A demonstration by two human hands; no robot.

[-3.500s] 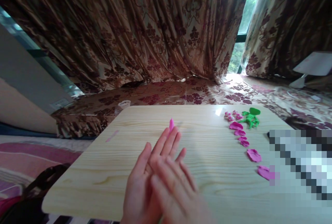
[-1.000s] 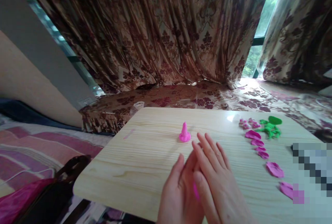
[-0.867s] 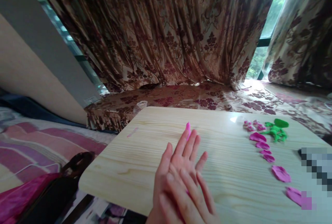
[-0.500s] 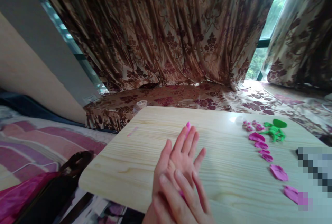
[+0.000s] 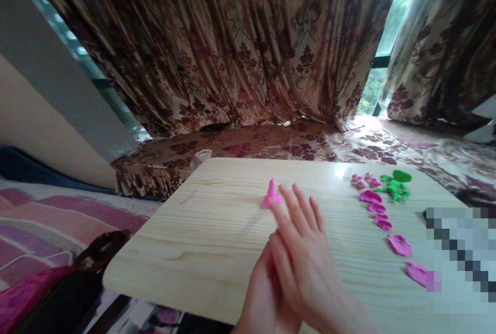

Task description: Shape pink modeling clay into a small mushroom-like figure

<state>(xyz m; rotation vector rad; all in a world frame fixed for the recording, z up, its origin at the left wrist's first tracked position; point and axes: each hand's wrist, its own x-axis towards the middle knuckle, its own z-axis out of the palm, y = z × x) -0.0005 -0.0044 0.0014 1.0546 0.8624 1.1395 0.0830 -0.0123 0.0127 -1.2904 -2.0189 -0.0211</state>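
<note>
My left hand [image 5: 263, 287] is palm up, largely covered by my right hand [image 5: 306, 256], which lies across it with its fingers stretched out. The palms press together around a piece of pink modelling clay that is hidden now; a bit of it showed between the hands a moment ago. Just beyond my right fingertips, a pink clay cone [image 5: 272, 193] with a wider base stands upright on the table.
The pale wooden table [image 5: 186, 241] carries flattened pink clay pieces [image 5: 400, 245] in a line at right. Behind them lie green clay parts [image 5: 394, 187] and small pink-and-white pieces [image 5: 361, 181]. A clear cup [image 5: 201, 156] stands past the far edge. A blurred-out object [image 5: 461, 251] is at right.
My right hand has slid forward over my left palm, covering it and the pink clay. The view has shifted slightly, and the pink cone shows more fully.
</note>
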